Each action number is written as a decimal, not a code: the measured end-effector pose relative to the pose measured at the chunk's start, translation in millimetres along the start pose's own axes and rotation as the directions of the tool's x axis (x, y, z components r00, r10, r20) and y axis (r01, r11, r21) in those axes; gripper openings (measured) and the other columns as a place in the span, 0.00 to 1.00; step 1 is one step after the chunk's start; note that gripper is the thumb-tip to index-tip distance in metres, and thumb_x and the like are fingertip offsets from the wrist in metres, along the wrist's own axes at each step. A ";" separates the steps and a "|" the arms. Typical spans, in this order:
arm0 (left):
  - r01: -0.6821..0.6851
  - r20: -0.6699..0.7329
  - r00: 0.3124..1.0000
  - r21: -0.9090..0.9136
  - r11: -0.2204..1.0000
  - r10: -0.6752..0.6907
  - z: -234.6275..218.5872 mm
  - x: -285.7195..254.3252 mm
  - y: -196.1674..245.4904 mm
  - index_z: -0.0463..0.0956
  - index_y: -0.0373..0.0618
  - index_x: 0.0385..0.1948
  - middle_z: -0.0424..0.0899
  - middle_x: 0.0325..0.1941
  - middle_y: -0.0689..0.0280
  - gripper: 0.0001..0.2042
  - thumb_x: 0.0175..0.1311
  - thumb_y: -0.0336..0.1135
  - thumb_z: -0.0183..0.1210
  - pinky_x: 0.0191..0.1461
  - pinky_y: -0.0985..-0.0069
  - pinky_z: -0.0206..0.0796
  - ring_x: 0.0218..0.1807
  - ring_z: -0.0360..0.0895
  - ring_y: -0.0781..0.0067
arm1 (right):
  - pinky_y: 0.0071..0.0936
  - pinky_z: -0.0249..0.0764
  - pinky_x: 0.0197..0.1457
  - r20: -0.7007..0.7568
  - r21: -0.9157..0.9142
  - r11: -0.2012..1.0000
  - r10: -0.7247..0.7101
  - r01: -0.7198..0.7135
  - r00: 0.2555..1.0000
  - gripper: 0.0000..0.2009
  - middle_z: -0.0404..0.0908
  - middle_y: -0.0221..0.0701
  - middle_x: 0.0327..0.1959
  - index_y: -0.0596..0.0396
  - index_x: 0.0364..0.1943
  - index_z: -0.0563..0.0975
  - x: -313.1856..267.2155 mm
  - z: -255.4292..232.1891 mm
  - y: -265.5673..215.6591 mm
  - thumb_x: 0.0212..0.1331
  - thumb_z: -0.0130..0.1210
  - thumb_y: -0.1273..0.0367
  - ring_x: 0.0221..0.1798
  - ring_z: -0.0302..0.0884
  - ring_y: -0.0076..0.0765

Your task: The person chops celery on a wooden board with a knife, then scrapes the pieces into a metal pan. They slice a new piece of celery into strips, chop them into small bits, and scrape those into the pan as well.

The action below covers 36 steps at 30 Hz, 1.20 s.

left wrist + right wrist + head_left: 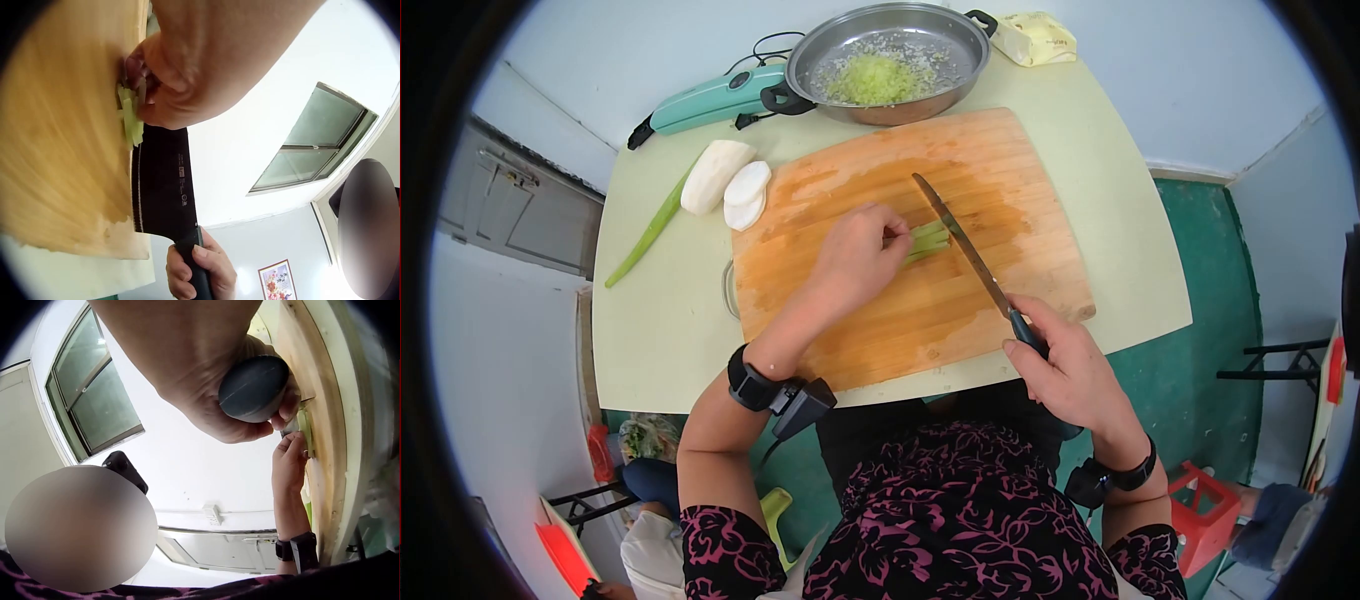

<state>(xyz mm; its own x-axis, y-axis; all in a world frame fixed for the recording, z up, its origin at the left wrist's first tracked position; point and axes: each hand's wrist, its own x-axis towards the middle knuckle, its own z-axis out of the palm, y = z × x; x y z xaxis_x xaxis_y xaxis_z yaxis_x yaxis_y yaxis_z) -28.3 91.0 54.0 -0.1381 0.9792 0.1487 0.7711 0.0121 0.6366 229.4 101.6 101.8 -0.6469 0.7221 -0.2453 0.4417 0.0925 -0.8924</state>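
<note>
The board (920, 315) is wood, plainly grained, glossier in its damp patches. The knife (977, 265) has a smooth metal blade (164, 181) and a matt, plastic-looking handle (253, 389). Pan (910, 113): shiny metal. Appliance (710, 102) and stool (1208, 520): smooth plastic. Worktop (660, 330): smooth, matt. Top (960, 510): printed cloth.

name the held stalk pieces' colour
The stalk pieces are pale green, clearest in the left wrist view.

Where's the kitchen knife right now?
In the head view, the kitchen knife is in the right hand, its blade over the right half of the wooden cutting board, beside the green stalk pieces in the left hand.
</note>
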 end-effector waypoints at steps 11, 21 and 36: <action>-0.019 -0.038 0.999 0.017 1.000 0.020 8.2 1.9 2.1 0.77 0.36 0.29 0.80 0.31 0.58 0.04 0.55 0.27 0.60 0.37 0.72 0.71 0.32 0.80 0.63 | 0.34 0.65 0.29 0.018 -0.006 1.000 -0.019 0.019 1.000 0.19 0.70 0.40 0.19 0.64 0.53 0.68 -0.7 -2.9 -2.0 0.58 0.51 0.70 0.21 0.70 0.42; -0.139 -0.088 0.983 0.207 0.968 0.160 4.0 -8.8 12.9 0.77 0.36 0.37 0.78 0.34 0.55 0.13 0.50 0.31 0.64 0.41 0.67 0.71 0.38 0.77 0.54 | 0.34 0.65 0.28 0.027 0.043 0.999 0.015 -0.016 1.000 0.19 0.69 0.40 0.20 0.64 0.54 0.68 0.0 -2.6 0.2 0.58 0.51 0.70 0.21 0.68 0.41; -0.042 -0.108 0.991 0.291 0.956 0.077 15.0 -14.1 21.7 0.76 0.37 0.34 0.78 0.35 0.54 0.12 0.47 0.30 0.63 0.43 0.63 0.69 0.40 0.76 0.51 | 0.33 0.65 0.29 0.094 -0.013 1.000 -0.023 0.024 0.995 0.20 0.69 0.40 0.20 0.66 0.54 0.68 10.1 -5.9 -9.6 0.60 0.51 0.68 0.22 0.69 0.40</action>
<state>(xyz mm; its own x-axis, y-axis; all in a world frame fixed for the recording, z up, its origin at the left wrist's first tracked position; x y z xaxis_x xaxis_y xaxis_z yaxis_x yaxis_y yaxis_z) -0.3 80.5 54.4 -0.1448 0.9495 0.2784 0.9237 0.0289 0.3819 222.3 112.0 110.2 -0.7121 0.6524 -0.2594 0.4340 0.1186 -0.8931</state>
